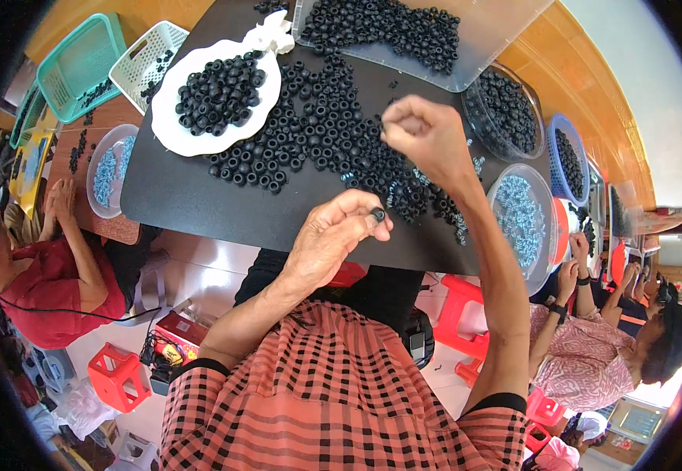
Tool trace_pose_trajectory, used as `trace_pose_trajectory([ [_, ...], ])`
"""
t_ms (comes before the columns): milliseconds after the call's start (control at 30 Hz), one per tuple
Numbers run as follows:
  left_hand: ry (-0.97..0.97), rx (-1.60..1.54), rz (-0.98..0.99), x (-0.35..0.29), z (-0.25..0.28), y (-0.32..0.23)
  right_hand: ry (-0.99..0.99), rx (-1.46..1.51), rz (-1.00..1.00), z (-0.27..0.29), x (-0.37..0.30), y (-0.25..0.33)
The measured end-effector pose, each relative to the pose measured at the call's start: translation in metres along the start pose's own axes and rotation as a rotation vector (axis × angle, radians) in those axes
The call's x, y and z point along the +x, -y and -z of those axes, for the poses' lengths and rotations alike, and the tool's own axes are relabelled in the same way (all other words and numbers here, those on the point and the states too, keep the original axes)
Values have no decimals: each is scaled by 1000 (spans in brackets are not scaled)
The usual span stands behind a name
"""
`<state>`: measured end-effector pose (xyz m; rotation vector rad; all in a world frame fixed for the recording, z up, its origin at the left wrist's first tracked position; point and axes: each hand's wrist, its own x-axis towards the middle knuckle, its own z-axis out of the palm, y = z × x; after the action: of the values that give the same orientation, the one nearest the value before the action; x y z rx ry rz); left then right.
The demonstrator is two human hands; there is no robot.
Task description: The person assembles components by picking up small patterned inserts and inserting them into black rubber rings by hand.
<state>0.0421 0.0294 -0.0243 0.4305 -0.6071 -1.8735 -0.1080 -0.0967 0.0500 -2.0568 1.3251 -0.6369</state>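
Over the front edge of the dark table [192, 208], my left hand [329, 235] pinches a small black round part [378, 213] between thumb and fingertips. My right hand [429, 141] is raised to the right and farther off, above the spread-out parts. Its fingers are curled closed, and whether anything small is in them is hidden. Beneath and beyond both hands lies a loose pile of black ring-shaped parts [310, 118] with round holes. Small pale-blue pieces [421, 177] are scattered at the pile's right side, close to my right hand.
A white scalloped plate [170, 129] heaped with black parts stands left. A clear bin [474, 67] lies at the back. On the right are a round clear tub [470, 102], a bowl of pale-blue pieces [549, 235] and a blue basket [584, 169]. Other people sit on both sides.
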Motion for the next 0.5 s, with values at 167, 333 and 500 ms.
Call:
trace_pose_trajectory([
  [167,-45,-32,-15,4,-4,0,-25,761,-68,-15,-65,-5],
  [333,-87,23,-33,7,-9,-1,-93,833,16,-19,-93,-8],
  [500,-122,85,-56,10,-14,5,-85,679,91,-20,-104,-6],
])
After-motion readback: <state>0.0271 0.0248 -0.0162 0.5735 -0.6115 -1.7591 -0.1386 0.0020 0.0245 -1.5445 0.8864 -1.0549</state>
